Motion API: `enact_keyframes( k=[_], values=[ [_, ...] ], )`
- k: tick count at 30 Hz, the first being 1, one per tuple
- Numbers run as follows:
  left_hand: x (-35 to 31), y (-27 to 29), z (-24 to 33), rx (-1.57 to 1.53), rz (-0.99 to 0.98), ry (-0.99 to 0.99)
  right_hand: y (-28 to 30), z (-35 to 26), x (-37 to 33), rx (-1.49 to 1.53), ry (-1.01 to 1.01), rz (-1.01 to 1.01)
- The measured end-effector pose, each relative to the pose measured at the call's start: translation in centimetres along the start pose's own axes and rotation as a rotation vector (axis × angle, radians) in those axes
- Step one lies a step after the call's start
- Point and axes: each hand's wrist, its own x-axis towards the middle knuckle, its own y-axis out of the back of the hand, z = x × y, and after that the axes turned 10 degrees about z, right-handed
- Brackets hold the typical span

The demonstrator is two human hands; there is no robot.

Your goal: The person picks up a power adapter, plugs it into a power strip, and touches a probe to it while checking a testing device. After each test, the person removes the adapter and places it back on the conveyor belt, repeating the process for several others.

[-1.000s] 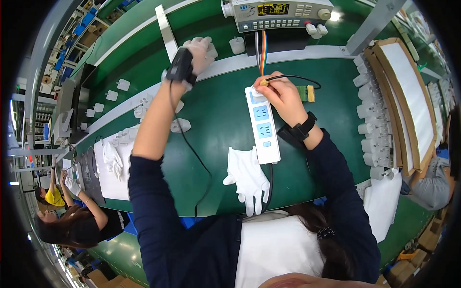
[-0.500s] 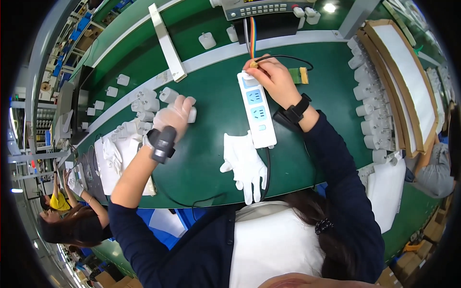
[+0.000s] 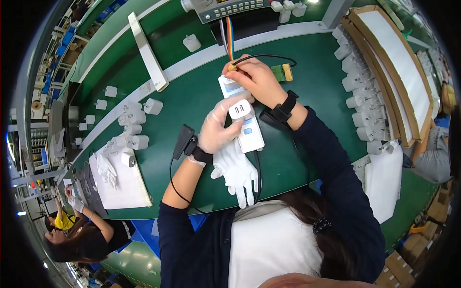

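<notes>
My left hand (image 3: 216, 127), in a thin translucent glove, grips a white two-port USB wall charger (image 3: 239, 110) and holds it over the middle of a white power strip (image 3: 251, 139). At the strip's far end, the bare fingers of my right hand (image 3: 263, 82) are closed on a small yellow connector (image 3: 232, 68) with a black cable. A white piece under those fingers is mostly covered, so I cannot tell its kind. Beside the strip's near end lies a white glove (image 3: 236, 169), flat on the green table (image 3: 182, 103).
Several white chargers (image 3: 132, 115) stand at the left, near a white pad (image 3: 122, 185). More chargers (image 3: 367, 117) line the right side beside cardboard dividers (image 3: 384, 77). A small green circuit board (image 3: 278, 73) lies past my right hand; an instrument (image 3: 230, 10) stands at the back.
My left hand has moved right from the group of chargers to the power strip, bringing a charger with it. My right hand keeps its hold on the yellow connector at the strip's far end.
</notes>
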Motion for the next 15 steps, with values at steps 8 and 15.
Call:
enact_keyframes(
  k=[8, 15],
  values=[
    [1.1, 1.0, 2.0, 0.48, -0.157, -0.247, 0.3, 0.2, 0.3, 0.02, 0.002, -0.013],
    [0.5, 0.5, 2.1, 0.616, -0.034, -0.343, 0.0, 0.3, -0.1, 0.036, -0.005, -0.006]
  ],
)
